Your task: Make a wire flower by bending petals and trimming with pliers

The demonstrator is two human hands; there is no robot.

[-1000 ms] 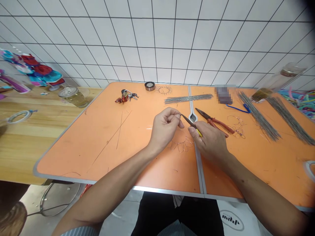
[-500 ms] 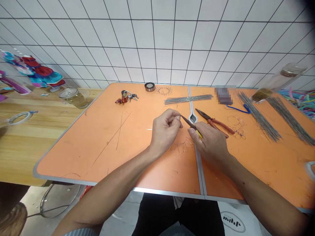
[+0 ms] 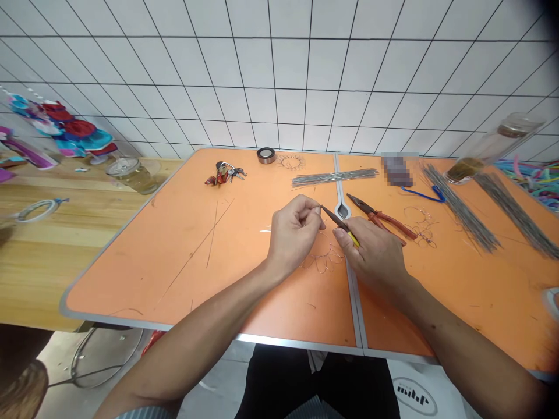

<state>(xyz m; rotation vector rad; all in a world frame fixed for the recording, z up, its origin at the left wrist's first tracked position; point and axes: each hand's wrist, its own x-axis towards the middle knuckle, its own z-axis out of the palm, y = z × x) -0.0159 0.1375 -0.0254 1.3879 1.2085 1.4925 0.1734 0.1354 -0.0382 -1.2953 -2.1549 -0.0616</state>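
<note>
My right hand (image 3: 371, 250) is closed around slim needle-nose pliers (image 3: 336, 218) with a yellow handle. Their dark jaws point up and left and meet the fingertips of my left hand (image 3: 294, 227). That hand is pinched shut on a thin wire, of which very little shows between the fingers. Just below both hands is a flower-like ring of fine copper-coloured wire loops (image 3: 323, 260); whether it hangs from the fingers or lies on the orange table (image 3: 262, 291) I cannot tell. Red-handled pliers (image 3: 382, 218) lie beyond my right hand.
Bundles of grey wire rods (image 3: 463, 209) lie to the right, another bundle (image 3: 334, 177) at the back. A tilted-looking glass jar (image 3: 493, 148) stands at the back right. Keys (image 3: 226, 173), a tape roll (image 3: 266, 155) and loose wires (image 3: 196, 250) lie on the left half.
Both hands and the pliers keep almost the same position. The whole view has shifted very slightly.
</note>
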